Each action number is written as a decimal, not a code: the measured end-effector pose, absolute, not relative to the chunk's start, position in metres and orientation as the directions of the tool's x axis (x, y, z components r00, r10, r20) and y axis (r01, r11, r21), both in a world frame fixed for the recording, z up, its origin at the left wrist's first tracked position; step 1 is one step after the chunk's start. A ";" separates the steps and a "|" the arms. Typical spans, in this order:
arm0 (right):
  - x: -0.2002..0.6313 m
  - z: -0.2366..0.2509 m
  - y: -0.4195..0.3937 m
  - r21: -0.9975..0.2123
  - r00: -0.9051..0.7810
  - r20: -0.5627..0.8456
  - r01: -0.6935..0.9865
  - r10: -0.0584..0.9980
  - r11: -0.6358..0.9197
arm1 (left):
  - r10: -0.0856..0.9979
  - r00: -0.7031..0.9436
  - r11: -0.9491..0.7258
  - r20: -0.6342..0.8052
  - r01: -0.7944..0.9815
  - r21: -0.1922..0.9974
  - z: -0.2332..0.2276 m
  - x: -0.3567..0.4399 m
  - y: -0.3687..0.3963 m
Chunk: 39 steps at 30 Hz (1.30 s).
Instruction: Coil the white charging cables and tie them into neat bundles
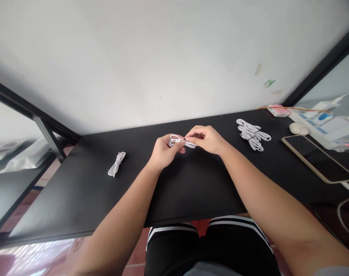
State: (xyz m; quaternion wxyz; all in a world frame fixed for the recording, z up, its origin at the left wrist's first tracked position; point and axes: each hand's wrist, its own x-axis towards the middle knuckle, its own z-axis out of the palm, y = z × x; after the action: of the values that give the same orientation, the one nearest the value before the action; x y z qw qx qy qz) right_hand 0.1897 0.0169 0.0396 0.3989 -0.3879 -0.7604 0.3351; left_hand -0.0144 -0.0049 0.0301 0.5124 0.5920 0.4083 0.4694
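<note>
White cable: we see the coiled white cable (178, 141) held above the middle of the black table (191, 184), between both hands.
Around it: a bundled cable (116, 163) lies alone on the table to the left, well apart from the hands; a pile of cables (252, 134) lies to the right, near the back edge.
Further right: a phone (318, 158) lies flat with its dark screen up, a pale rounded object (298, 128) just behind it, and white and blue boxes (326, 122) beside that.
In the way: we find nothing between the hands and the cable; the table under them is bare.
Backdrop: a plain white wall (163, 57) rises behind the table, with black frame bars at both sides.
Materials and shapes: the cables are thin, smooth and white, wound into loose loops; the table is matt, flat and black; the phone is a thin slab with a light rim.
Left hand: our left hand (163, 151) is curled closed about the coil, thumb on top.
Right hand: our right hand (207, 138) pinches the coil's right end between thumb and fingertips, the other fingers bent in.
Position: the cable sits between the two hands, touching both, lifted off the table as far as we can tell.
</note>
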 end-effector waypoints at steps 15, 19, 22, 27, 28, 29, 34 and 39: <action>0.198 0.054 0.009 -0.729 -0.501 0.354 0.382 0.790 0.569 | 0.907 0.414 -0.080 0.079 -0.014 0.997 0.026 -0.022 -0.002; 0.194 0.059 0.004 -0.679 -0.496 0.377 0.427 0.782 0.598 | 0.900 0.430 -0.041 0.067 -0.068 0.997 0.027 -0.024 -0.002; 0.191 0.061 0.000 -0.649 -0.500 0.387 0.450 0.775 0.614 | 0.898 0.434 -0.030 0.069 -0.097 0.995 0.026 -0.025 -0.002; 0.185 0.062 -0.003 -0.598 -0.499 0.419 0.476 0.758 0.644 | 0.903 0.422 -0.036 0.078 -0.106 0.994 0.024 -0.026 0.000; 0.185 0.061 -0.003 -0.598 -0.496 0.421 0.478 0.759 0.644 | 0.907 0.414 -0.049 0.082 -0.090 0.995 0.024 -0.026 0.000; 0.184 0.060 -0.003 -0.600 -0.493 0.419 0.480 0.763 0.640 | 0.911 0.404 -0.066 0.089 -0.070 0.995 0.024 -0.026 0.000; 0.181 0.057 -0.002 -0.613 -0.465 0.393 0.510 0.793 0.603 | 0.917 0.369 -0.176 0.150 0.037 0.984 0.028 -0.024 -0.001; 0.178 0.053 -0.001 -0.632 -0.420 0.367 0.543 0.830 0.554 | 0.927 0.319 -0.243 0.195 0.120 0.963 0.030 -0.020 -0.004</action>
State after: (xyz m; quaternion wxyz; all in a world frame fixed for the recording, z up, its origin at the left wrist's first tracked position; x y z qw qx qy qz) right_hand 0.1776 -0.0007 0.0529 0.3355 -0.4210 -0.8151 0.2142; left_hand -0.0202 -0.0043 0.0304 0.4709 0.6616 0.3956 0.4289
